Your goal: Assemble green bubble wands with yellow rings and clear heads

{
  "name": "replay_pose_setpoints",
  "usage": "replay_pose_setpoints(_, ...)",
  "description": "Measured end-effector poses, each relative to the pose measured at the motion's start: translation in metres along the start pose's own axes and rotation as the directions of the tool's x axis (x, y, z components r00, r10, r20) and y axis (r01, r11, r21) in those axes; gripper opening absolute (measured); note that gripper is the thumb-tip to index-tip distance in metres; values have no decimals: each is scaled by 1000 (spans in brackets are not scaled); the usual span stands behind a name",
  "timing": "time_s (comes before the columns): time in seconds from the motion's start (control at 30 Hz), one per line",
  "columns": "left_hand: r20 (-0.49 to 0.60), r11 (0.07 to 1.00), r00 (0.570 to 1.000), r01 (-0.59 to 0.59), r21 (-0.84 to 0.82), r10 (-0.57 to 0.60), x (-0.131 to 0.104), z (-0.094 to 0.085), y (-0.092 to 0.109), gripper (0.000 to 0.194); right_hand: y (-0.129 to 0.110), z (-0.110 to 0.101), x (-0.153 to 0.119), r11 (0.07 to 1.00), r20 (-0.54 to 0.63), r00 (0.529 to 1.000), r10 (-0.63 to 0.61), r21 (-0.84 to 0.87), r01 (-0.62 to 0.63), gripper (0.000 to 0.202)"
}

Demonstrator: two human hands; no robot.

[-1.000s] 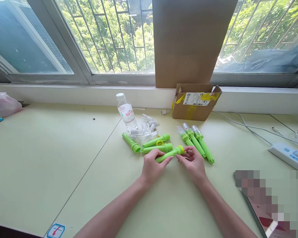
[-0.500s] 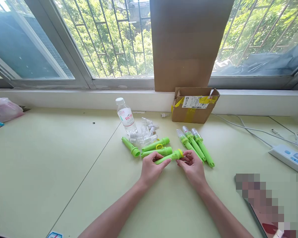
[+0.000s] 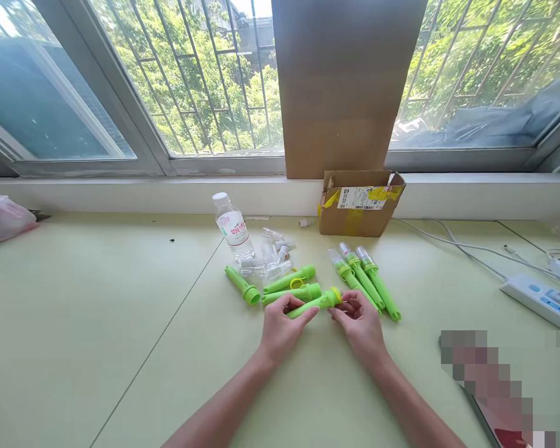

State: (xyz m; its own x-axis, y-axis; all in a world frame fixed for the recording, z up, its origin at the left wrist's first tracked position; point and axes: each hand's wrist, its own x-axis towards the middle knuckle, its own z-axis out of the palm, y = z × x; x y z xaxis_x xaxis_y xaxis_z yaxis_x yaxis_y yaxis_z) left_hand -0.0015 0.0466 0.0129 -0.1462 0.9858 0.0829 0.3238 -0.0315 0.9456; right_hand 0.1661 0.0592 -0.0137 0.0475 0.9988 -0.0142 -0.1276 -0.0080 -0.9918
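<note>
My left hand (image 3: 282,323) is closed around a green tube (image 3: 313,305) that has a yellow ring at its right end. The fingertips of my right hand (image 3: 360,320) pinch at that ringed end. Behind my left hand lie more green tubes (image 3: 292,279) with threaded ends, and a separate one (image 3: 242,285) lies to their left. Clear plastic pieces (image 3: 267,264) are heaped beyond them. Three green tubes with clear tops (image 3: 371,280) lie side by side beyond my right hand.
A labelled water bottle (image 3: 233,229) stands behind the clear pieces. An open cardboard box (image 3: 354,214) sits near the window wall, with a small white-capped piece (image 3: 304,223) beside it. Cables and a power strip (image 3: 541,298) are at the right, above a partly pixelated dark device (image 3: 485,414).
The view has tilted and shifted slightly, so the table objects appear a little lower and further left. Both hands keep nearly the same hold on the ringed green tube.
</note>
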Motion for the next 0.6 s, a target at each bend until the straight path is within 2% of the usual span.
replay_pose_setpoints(0.37, 18, 998, 999, 35, -46, -34, 1, 0, 0, 32, 2, -1, 0, 1000, -12, 1000, 11, -14, -11, 40)
replay_pose_setpoints(0.6, 3, 1000, 1000, -7, -19, 7, 1, -1, 0, 32, 3, -1, 0, 1000, -13, 1000, 6, -29, -6, 41)
